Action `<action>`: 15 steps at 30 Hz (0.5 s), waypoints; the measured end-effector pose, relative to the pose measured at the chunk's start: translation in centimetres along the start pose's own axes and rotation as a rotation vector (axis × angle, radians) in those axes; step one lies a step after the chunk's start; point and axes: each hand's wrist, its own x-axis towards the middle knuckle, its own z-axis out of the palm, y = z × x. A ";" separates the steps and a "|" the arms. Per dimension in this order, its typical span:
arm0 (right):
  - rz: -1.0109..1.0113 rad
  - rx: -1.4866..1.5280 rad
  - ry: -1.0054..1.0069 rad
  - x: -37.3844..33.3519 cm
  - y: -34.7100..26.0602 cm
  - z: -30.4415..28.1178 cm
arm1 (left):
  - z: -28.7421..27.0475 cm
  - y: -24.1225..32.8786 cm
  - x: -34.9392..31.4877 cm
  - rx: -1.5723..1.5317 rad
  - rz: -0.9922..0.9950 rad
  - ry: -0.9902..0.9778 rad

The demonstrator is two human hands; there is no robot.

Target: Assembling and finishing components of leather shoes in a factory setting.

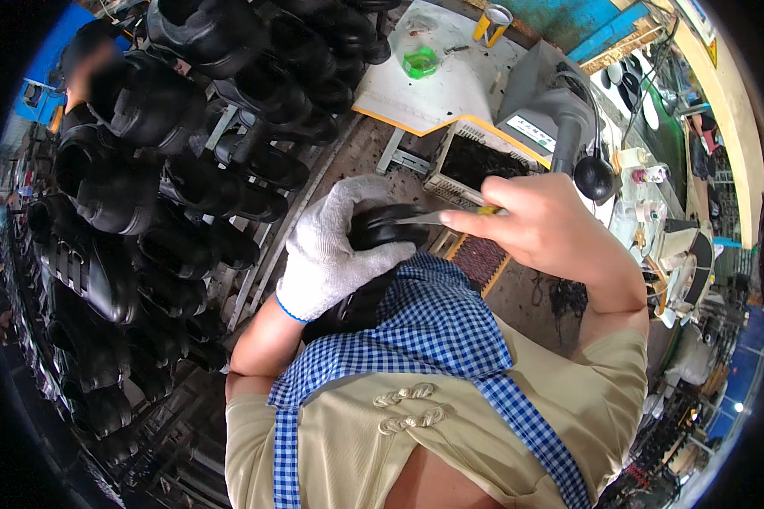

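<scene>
Pale rectangular label (530,132) on the grey machine (542,102) (upper right).

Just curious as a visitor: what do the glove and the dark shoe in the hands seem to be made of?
The glove on the left hand looks like knitted cotton: nubbly off-white weave, blue cuff edge. The shoe looks like black moulded rubber or plastic, smooth with a dull sheen; which one is unclear.

black shoe (382,227) mostly hidden by gloved hand (331,250)

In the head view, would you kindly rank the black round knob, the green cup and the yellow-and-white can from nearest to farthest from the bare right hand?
From the right hand:
1. Black round knob, just above the hand, on its right.
2. Green cup, farther up on the white board, to the left.
3. Yellow-and-white can, at the board's top edge, farthest.
</scene>
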 end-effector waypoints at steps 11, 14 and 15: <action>0.020 0.055 0.039 -0.3 0.6 -0.8 | -0.4 0.0 0.3 -0.020 0.001 -0.009; -0.001 0.037 -0.005 0.0 0.2 -0.6 | -0.2 -0.1 0.4 0.002 0.005 -0.018; 0.001 0.044 -0.010 0.2 0.1 -0.5 | -0.1 -0.2 0.4 -0.006 0.019 -0.026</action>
